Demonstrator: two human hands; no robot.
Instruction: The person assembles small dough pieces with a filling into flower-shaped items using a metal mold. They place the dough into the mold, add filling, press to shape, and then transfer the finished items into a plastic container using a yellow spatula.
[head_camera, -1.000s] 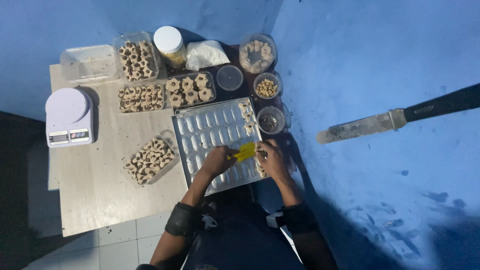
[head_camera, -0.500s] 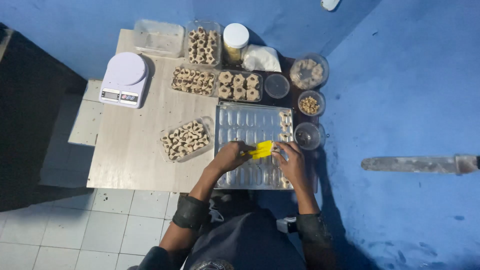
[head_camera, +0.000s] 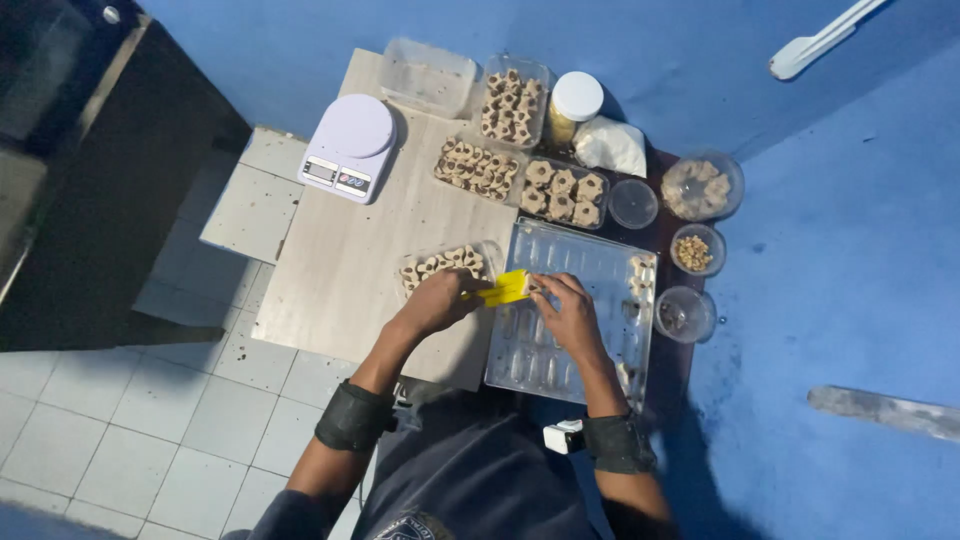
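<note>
We hold the yellow tool (head_camera: 506, 289) between left hand (head_camera: 438, 303) and right hand (head_camera: 570, 313), both pinched on it, its long axis left-right over the tray's (head_camera: 600, 265) left edge.

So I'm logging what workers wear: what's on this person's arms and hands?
Both hands are bare: left hand, right hand. Each forearm carries a dark, wide band, the left band and the right band. The forearms show no sleeves.
</note>
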